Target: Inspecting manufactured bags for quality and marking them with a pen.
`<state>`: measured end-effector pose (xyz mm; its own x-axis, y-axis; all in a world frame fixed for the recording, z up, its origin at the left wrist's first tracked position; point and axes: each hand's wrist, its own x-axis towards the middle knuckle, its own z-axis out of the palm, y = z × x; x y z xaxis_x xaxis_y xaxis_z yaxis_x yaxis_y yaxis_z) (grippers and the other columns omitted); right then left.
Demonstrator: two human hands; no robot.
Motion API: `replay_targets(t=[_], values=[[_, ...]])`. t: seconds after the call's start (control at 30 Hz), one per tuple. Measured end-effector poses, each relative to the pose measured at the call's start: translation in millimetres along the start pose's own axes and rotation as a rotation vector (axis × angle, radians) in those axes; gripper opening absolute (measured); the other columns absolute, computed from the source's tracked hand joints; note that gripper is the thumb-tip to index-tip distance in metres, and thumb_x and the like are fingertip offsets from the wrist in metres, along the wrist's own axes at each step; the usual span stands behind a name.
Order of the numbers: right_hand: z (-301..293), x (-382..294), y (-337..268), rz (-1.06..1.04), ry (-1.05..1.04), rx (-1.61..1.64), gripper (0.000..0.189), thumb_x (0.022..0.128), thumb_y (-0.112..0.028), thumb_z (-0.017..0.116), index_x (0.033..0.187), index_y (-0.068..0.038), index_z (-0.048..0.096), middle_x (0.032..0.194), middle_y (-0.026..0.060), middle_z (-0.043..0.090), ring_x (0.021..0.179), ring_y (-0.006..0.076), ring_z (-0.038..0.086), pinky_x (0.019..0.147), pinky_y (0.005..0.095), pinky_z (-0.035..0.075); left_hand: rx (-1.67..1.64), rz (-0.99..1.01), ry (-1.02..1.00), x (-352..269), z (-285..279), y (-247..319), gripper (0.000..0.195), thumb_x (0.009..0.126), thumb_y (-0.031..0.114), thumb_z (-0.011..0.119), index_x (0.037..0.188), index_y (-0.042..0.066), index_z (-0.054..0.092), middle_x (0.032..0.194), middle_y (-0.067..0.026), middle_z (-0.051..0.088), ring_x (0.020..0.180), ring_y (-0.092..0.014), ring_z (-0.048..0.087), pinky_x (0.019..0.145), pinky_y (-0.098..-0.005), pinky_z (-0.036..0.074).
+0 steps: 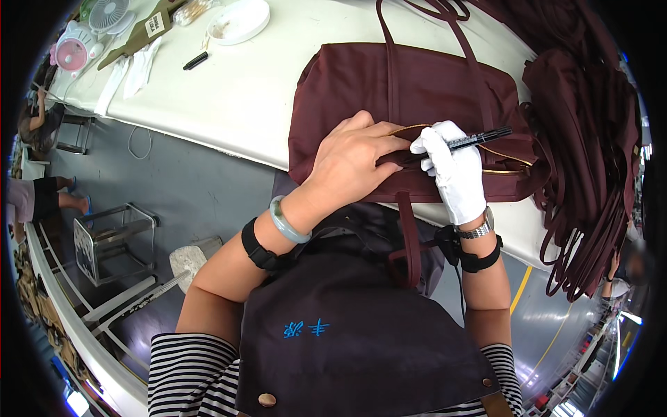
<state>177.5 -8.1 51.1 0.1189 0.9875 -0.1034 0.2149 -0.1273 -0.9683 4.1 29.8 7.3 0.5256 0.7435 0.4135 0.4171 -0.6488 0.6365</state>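
Note:
A burgundy handbag (pixel 344 78) lies on the white-topped table, its gold zipper (pixel 503 171) partly undone. My bare left hand (pixel 357 151) spreads over the bag's near side, with thumb and fingertips holding the edge of the zipped opening. In a white glove, my right hand (pixel 453 167) grips a black marker pen (pixel 482 138) like a writing tool. The pen's lower end points into the opening near my left fingertips; its tip is hidden by the gloved fingers. One bag strap (pixel 409 234) hangs over the table edge towards my apron (pixel 365 323).
A heap of burgundy bags and straps (pixel 578 156) covers the table's right end. On the white table (pixel 234 104) lie a small black pen cap (pixel 196 61), a white dish (pixel 239 21), white gloves (pixel 140 68) and small fans (pixel 73 54). A metal stool (pixel 114 242) stands at left; people are beyond.

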Motion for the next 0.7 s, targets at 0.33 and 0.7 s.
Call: replay_targets(t=[0.33, 0.7], values=[[1.1, 0.0, -0.9, -0.020, 0.009, -0.032, 0.016, 0.093, -0.020, 0.064, 0.088, -0.005, 0.065, 0.076, -0.0003, 0.067, 0.058, 0.0033, 0.054, 0.050, 0.0202, 0.039, 0.011, 0.001, 0.007, -0.4, 2.2, -1.1, 0.028, 0.070, 0.012, 0.076, 0.097, 0.010, 0.074, 0.106, 0.0048, 0.068, 0.086, -0.018, 0.055, 0.081, -0.0303, 0.050], [2.1, -0.3, -1.7, -0.007, 0.003, -0.025, 0.017, 0.093, -0.020, 0.064, 0.090, -0.004, 0.066, 0.077, 0.0007, 0.068, 0.059, 0.0042, 0.055, 0.053, 0.0206, 0.042, 0.017, 0.003, -0.007, 0.2, 0.5, -1.2, 0.031, 0.068, 0.009, 0.076, 0.099, 0.008, 0.074, 0.111, 0.0038, 0.068, 0.084, -0.019, 0.054, 0.079, -0.0304, 0.051]])
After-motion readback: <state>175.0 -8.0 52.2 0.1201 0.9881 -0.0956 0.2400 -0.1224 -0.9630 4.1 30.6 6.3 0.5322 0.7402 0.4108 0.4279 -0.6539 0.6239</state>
